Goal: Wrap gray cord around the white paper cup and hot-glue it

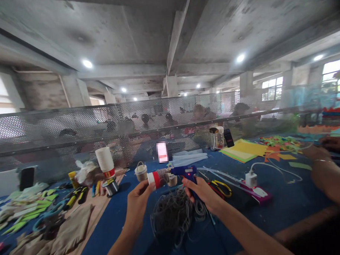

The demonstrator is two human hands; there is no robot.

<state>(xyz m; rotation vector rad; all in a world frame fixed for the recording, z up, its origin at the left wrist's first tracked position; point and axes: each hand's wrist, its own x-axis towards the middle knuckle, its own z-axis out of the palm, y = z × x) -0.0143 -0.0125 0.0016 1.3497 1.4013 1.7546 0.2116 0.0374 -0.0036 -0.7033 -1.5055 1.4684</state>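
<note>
My left hand (137, 203) grips a white paper cup (153, 180) with a red band, held on its side above the table. Greyish cord appears to cover the cup's right part. My right hand (200, 191) is wrapped round the handle of a blue glue gun (185, 172), whose small red light is lit. The gun's nozzle points left, at or very near the cup's right side; contact is hard to make out. Below both hands lies a loose tangle of grey cord (173, 213). A small cup with a looped handle (140, 171) stands just behind the held cup.
To the left are stacked paper cups (104, 159), a wire spool (110, 187), pliers and grey gloves (71, 227). A power strip (258, 195), yellow-handled scissors (223, 188) and coloured sheets (243, 151) lie right. Another person's arm (328, 177) reaches in there. A mesh partition (147, 124) stands behind.
</note>
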